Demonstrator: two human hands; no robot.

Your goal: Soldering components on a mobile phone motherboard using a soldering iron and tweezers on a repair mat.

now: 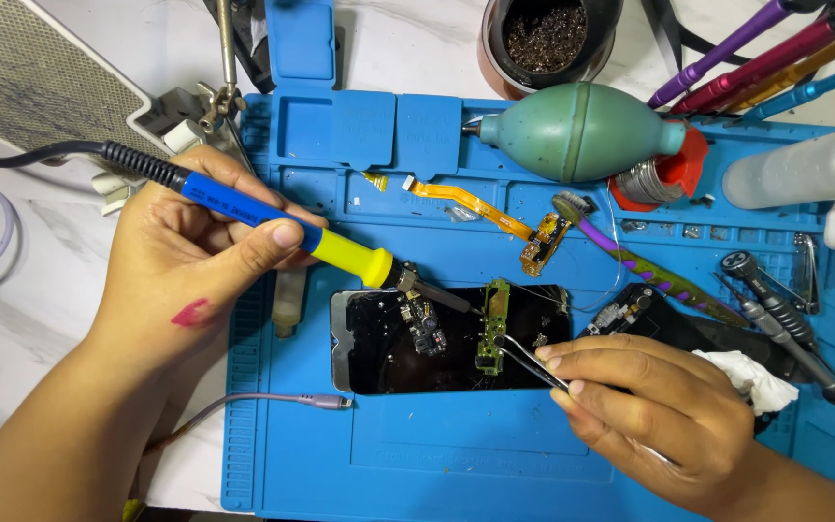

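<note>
Clearly the small green circuit board [493, 327] is the delicate piece: thin, stiff, very light, and probably easy to crack or scorch, so it is best held by an edge, as now. It stands over the dark opened phone [437, 338], near its middle, pinched at the lower end by metal tweezers [526, 360]. The right hand [654, 411] is closed around those tweezers. The left hand [195, 251] is closed in a pen grip on the blue-and-yellow handle of a soldering iron [340, 253], whose tip points toward the board but sits a little apart from it; the hot tip looks like the hazard for nearby parts.

Everything lies on a blue silicone work mat [456, 454] with moulded compartments, likely grippy and heat-tolerant, spread over a pale marble-patterned surface [31, 319]. Around it are 1 green rubber air blower [582, 130], an orange flex cable [475, 201], a purple-handled brush [649, 271], screwdrivers [785, 319], a white tissue [751, 377] and a lilac cable [273, 398] plugged into the phone. Room is tight on the right.
</note>
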